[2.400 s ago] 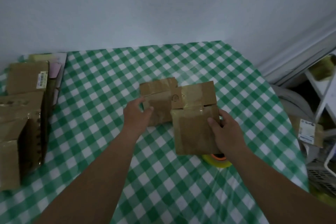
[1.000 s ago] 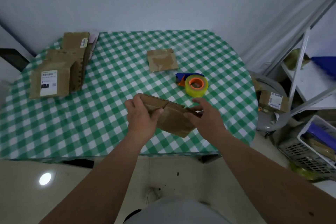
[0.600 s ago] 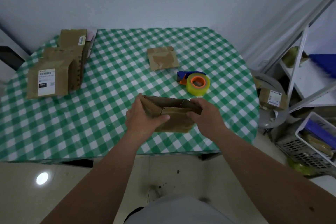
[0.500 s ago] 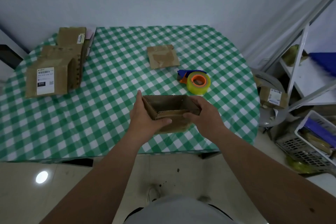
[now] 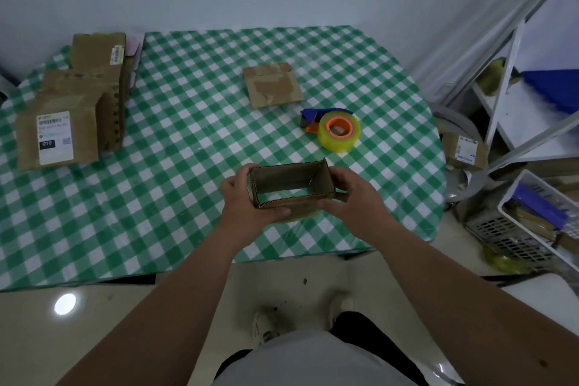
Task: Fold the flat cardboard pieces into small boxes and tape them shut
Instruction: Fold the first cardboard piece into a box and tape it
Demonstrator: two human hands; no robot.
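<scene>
Holding the small brown cardboard box (image 5: pixel 291 189), opened into a hollow rectangle above the green-checked table's (image 5: pixel 188 141) near edge, my left hand (image 5: pixel 242 200) and right hand (image 5: pixel 351 197) each grip one end. Beyond it lies the yellow tape roll with orange core (image 5: pixel 339 131). On the stacked cardboard pieces (image 5: pixel 56 131) at far left, a white label seems to read "010", though its other print is too blurred.

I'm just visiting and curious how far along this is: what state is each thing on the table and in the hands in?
Held box: opened into a sleeve, ends unclosed.
Left hand: grips it.
Right hand: grips it.
Flat cardboard piece: lying unfolded.
Tape roll: lying unused.
Labelled boxes: stacked.
</scene>
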